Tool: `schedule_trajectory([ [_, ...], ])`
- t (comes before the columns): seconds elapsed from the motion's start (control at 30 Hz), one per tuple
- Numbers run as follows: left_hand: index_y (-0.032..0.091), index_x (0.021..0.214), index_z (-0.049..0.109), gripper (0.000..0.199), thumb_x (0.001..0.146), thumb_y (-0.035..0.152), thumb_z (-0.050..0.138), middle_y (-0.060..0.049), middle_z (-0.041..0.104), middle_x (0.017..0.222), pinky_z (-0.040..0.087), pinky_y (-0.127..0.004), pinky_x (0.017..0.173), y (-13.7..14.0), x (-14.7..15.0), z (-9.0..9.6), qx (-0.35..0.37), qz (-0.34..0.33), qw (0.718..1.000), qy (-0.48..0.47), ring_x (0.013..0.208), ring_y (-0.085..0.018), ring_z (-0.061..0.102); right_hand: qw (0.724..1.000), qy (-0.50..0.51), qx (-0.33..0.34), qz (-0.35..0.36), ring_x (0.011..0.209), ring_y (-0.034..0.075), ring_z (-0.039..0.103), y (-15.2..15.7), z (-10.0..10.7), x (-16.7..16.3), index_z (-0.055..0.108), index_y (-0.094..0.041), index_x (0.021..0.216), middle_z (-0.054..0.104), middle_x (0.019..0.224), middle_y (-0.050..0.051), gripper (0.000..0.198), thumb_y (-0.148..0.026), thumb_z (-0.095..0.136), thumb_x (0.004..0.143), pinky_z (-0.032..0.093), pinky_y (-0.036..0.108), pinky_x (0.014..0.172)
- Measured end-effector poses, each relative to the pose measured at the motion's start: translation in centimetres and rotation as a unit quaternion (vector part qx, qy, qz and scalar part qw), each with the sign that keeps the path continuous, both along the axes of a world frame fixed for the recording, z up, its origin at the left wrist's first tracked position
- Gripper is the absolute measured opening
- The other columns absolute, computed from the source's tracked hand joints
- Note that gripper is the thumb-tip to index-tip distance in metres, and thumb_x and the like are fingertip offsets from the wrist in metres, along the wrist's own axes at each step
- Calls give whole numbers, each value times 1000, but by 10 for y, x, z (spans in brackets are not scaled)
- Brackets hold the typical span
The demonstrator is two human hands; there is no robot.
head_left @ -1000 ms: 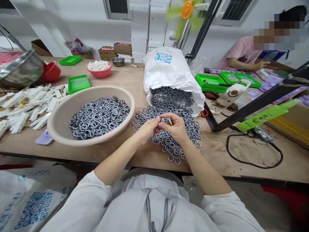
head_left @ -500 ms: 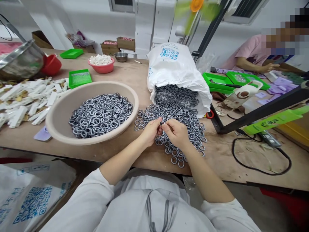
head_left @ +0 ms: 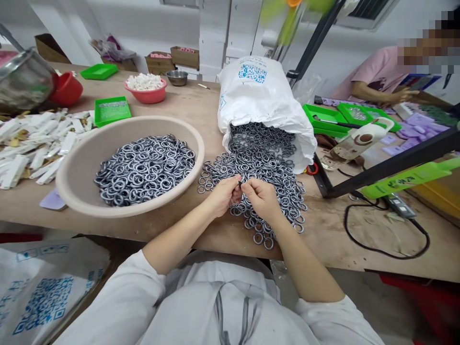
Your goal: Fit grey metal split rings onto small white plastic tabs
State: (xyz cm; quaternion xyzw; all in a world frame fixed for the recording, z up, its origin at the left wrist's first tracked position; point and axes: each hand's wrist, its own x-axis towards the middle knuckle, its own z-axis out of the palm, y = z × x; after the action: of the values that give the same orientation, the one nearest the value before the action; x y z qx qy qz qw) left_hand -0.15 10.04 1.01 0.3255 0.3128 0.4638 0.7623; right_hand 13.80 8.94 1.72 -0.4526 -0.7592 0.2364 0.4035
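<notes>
My left hand (head_left: 225,194) and my right hand (head_left: 265,199) meet fingertip to fingertip over a loose pile of grey rings (head_left: 287,191). Pinched between them is a small dark piece (head_left: 240,184), mostly covered by the fingers, so its kind is hard to make out. Both hands are closed. Behind them a white sack (head_left: 262,100) lies on its side, with more rings spilling from its mouth. To the left stands a wide beige basin (head_left: 72,187) with a heap of the same grey rings (head_left: 147,167) in it.
White plastic pieces (head_left: 39,139), green trays (head_left: 114,120) and a pink bowl of white parts (head_left: 147,96) occupy the left. On the right are a black metal frame (head_left: 359,179), a bottle (head_left: 354,141) and a cable (head_left: 381,256). Beyond sits another person (head_left: 377,76).
The camera view has shifted slightly, so the basin and left-hand items appear a little further left. My hands stay together in the same pinch over the rings.
</notes>
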Motion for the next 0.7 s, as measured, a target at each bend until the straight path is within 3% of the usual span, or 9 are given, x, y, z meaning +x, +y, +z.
schedule_trajectory([
  [0.1, 19, 58, 41, 47, 77, 50, 71, 8, 34, 48, 37, -20, 45, 1, -2, -1, -9, -10, 1000, -4, 42, -5, 33, 999, 23, -33, -4, 58, 13, 49, 8, -5, 2, 57, -20, 68, 56, 60, -1, 44, -54, 47, 94, 35, 27, 58],
  [0.23, 18, 57, 42, 47, 78, 48, 70, 7, 34, 50, 40, -20, 47, -3, -3, -1, 19, -47, 998, -22, 45, -6, 34, 988, 55, -26, -143, 54, 13, 36, 23, -5, 18, 40, -22, 59, 38, 53, -4, 53, -65, 46, 90, 28, 28, 55],
  [0.3, 18, 57, 43, 47, 78, 49, 71, 6, 35, 51, 40, -20, 49, -5, -2, -1, 29, -48, 998, -23, 46, -6, 35, 982, 85, -15, -169, 55, 13, 36, 22, -1, 21, 41, -23, 62, 38, 55, -4, 52, -66, 44, 90, 28, 28, 55],
  [0.43, 17, 62, 48, 46, 74, 53, 73, 6, 41, 54, 40, -19, 48, -6, 0, -2, 22, -24, 999, -7, 48, -6, 40, 993, 88, -55, -48, 60, 13, 44, 15, 5, 10, 56, -22, 83, 52, 67, -3, 39, -61, 61, 82, 34, 26, 57],
  [0.53, 16, 63, 51, 46, 71, 54, 75, 5, 47, 56, 42, -20, 49, -6, -1, -5, 19, -32, 999, -3, 49, -6, 44, 993, 68, -83, -38, 58, 13, 42, 33, 4, 12, 51, -21, 68, 46, 60, -3, 41, -58, 55, 86, 34, 26, 57],
  [0.6, 14, 65, 57, 43, 70, 51, 77, 2, 55, 59, 45, -20, 53, -3, -2, -7, 17, -38, 999, 4, 52, -7, 50, 989, -3, -63, -138, 59, 14, 42, 58, 4, 23, 51, -20, 65, 47, 58, -2, 39, -51, 53, 89, 33, 26, 59],
  [0.7, 9, 79, 67, 37, 72, 43, 79, -5, 68, 72, 49, -21, 61, 3, -5, -11, 10, -32, 999, 10, 60, -8, 58, 950, -206, -51, -230, 70, 19, 54, 94, 2, 36, 66, -20, 78, 63, 74, 4, 26, -46, 63, 83, 35, 28, 63],
])
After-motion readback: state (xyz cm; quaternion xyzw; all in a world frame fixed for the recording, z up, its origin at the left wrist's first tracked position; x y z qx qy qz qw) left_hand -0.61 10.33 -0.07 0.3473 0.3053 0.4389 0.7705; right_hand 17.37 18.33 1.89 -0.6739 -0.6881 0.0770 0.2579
